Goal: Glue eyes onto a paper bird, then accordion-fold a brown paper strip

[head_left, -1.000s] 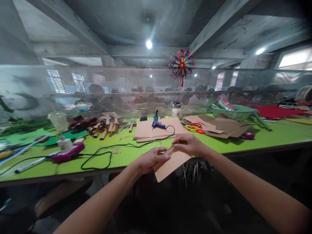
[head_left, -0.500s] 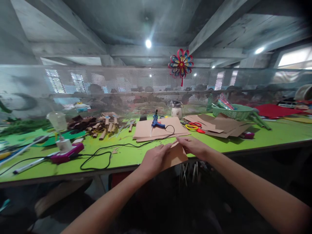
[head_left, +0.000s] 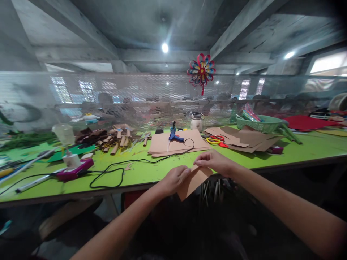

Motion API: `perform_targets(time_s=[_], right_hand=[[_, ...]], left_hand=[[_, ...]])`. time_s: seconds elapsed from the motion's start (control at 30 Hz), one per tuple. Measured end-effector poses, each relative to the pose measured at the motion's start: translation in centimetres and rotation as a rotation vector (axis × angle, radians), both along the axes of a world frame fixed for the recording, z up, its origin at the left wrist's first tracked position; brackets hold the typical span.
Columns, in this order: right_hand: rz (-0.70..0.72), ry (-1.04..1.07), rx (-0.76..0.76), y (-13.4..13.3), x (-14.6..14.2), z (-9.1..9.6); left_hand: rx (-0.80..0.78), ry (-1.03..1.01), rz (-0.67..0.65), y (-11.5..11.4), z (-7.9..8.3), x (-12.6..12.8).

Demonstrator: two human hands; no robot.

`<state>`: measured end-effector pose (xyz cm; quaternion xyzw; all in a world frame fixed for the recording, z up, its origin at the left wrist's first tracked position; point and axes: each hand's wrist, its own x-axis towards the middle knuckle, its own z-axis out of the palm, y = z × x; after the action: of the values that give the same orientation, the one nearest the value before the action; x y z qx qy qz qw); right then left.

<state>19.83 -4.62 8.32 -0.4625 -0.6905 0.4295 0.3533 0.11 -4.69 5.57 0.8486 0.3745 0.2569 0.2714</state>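
Note:
A piece of brown paper (head_left: 194, 182) hangs tilted between my hands at the table's front edge. My left hand (head_left: 175, 180) is closed on its left side, the thumb lying on top. At the upper right edge, my right hand (head_left: 213, 162) pinches the same piece with bent fingers. Beyond my hands, a blue glue gun (head_left: 175, 137) stands on a stack of brown paper sheets (head_left: 159, 145). Scissors with red and yellow handles (head_left: 214, 141) lie to the right of that stack.
More brown sheets (head_left: 244, 141) and a green basket (head_left: 260, 124) are on the right. A black cord (head_left: 141, 161) crosses the green table (head_left: 146, 175). Rolled brown paper tubes (head_left: 119, 141) and a purple power strip (head_left: 77, 170) lie left. A perforated screen (head_left: 151, 104) stands behind.
The brown paper has tilted, its lower corner now hanging further down and showing more of its face. My right hand's fingers have curled more at its upper edge; my left hand keeps its hold.

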Motion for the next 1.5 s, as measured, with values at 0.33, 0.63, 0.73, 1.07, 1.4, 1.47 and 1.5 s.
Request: perform_targets(time_s=[0.33, 0.63, 0.73, 1.07, 1.4, 1.47, 1.5], right_hand=[[0.213, 0.189, 0.180, -1.1, 1.9, 2.5], [0.529, 0.212, 0.054, -3.3, 0.8, 2.9], [0.483, 0.243, 0.091, -3.0, 0.5, 2.3], [-0.009, 0.451, 0.323, -1.4, 1.3, 1.0], [-0.052, 0.154, 0.525, -0.8, 1.9, 2.5], [0.180, 0.115, 0.427, -1.4, 1.5, 2.8], [0.291, 0.103, 0.394, -1.7, 1.0, 2.9]], left_hand=[[-0.693, -0.625, -0.148, -3.0, 1.1, -0.5], [-0.917, -0.865, -0.263, -4.9, 0.1, 0.5], [-0.843, -0.938, -0.223, -4.8, 0.3, 1.0], [0.284, -0.464, 0.240, -1.6, 1.5, -0.5], [-0.342, -0.558, -0.103, -0.4, 3.0, -2.1], [-0.626, -0.733, -0.212, -1.2, 2.2, -1.6], [-0.712, -0.796, -0.253, -1.6, 1.6, -1.2]])
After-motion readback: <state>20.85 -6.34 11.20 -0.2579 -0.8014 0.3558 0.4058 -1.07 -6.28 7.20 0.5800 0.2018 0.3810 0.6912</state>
